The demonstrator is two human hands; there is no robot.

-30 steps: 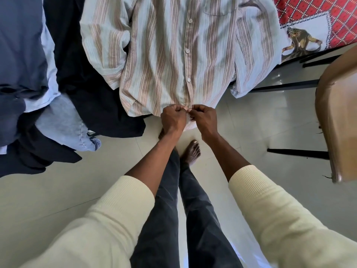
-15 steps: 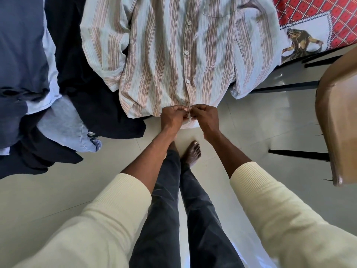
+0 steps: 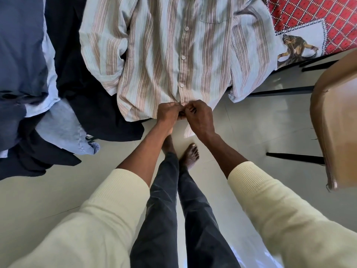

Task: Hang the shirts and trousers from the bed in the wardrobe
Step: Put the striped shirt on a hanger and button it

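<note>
Striped cotton shirt [image 3: 170, 55] lies front-up on the bed [image 3: 309, 20], hem hanging over the edge; left hand [image 3: 168, 115] and right hand [image 3: 199, 118] both pinch the placket at the hem, apparently fastening the lowest button; the step in hand looks like buttoning before hanging. Next move probably calls for a hanger; none is visible, the wardrobe is out of frame, the button hidden behind fingers; dark garments [image 3: 92, 105] alongside are hard to tell apart.

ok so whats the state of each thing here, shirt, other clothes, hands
striped shirt: flat on the bed, front up, upper buttons fastened, hem over the edge
left hand: pinches the shirt's placket near the hem
right hand: pinches the placket opposite
dark garment: draped over the bed edge
light blue garment: crumpled, hanging off the edge
</note>
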